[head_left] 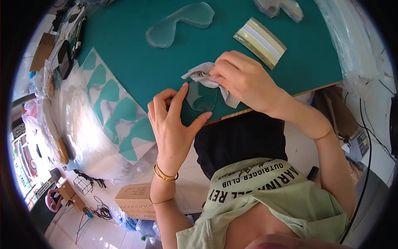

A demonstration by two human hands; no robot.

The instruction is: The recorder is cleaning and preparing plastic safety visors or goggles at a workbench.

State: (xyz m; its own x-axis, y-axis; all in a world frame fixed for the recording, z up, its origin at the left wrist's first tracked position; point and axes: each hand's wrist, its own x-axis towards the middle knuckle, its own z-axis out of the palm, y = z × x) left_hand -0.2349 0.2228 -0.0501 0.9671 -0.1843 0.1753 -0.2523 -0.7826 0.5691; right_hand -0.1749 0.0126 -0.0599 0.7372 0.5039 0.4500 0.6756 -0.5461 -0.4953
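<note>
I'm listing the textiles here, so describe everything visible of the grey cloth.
The grey cloth is soft-looking fabric with a notched edge. Crumpled, it is pinched in the right hand over the green tabletop; one flap spreads leftward, another toward the near edge. It lies beside the clear lens, apparently touching its rim.

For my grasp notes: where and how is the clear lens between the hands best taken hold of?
Probably by its rim, from the left: the clear lens looks thin with a rounded outline, so thumb and finger can span it, as the left hand does, leaving its face open. The right hand with the grey cloth occupies the upper right.
</note>
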